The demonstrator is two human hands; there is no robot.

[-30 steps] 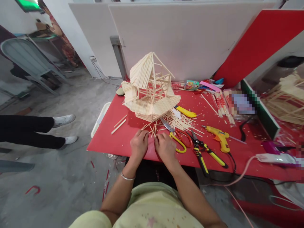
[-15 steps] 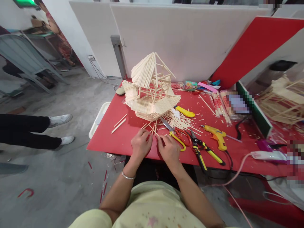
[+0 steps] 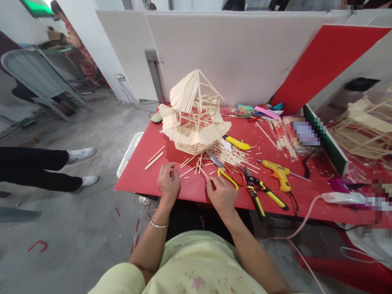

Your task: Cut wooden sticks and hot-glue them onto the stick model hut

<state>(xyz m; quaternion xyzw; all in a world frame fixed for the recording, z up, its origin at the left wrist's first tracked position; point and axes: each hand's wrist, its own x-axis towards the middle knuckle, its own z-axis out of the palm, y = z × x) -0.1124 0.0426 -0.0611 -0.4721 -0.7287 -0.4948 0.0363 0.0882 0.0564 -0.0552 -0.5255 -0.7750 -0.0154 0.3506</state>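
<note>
A wooden stick model building (image 3: 196, 134) with a slatted pointed roof stands on the red table (image 3: 134, 175). My right hand (image 3: 222, 195) pinches a thin wooden stick (image 3: 203, 172), which points up and left toward the pile. To its left, my left hand (image 3: 169, 181) hovers near the table's front edge, fingers loosely bent and apart, with no object visible in it. Loose sticks (image 3: 234, 155) lie heaped at the model's right foot. Scissors (image 3: 225, 173) with red and yellow handles lie just beyond my right hand, beside yellow-black pruning shears (image 3: 257, 192).
On the right lie a yellow glue gun (image 3: 278, 173) with its cord, bundled sticks (image 3: 284, 136) and a power strip (image 3: 344, 199). A yellow cutter (image 3: 238, 143) sits behind the pile. Another stick model (image 3: 364, 130) stands far right. A person's legs (image 3: 39, 169) show at left.
My left hand has moved left, away from my right hand, and its fingers have loosened. My right hand has shifted slightly right and down, still pinching the stick.
</note>
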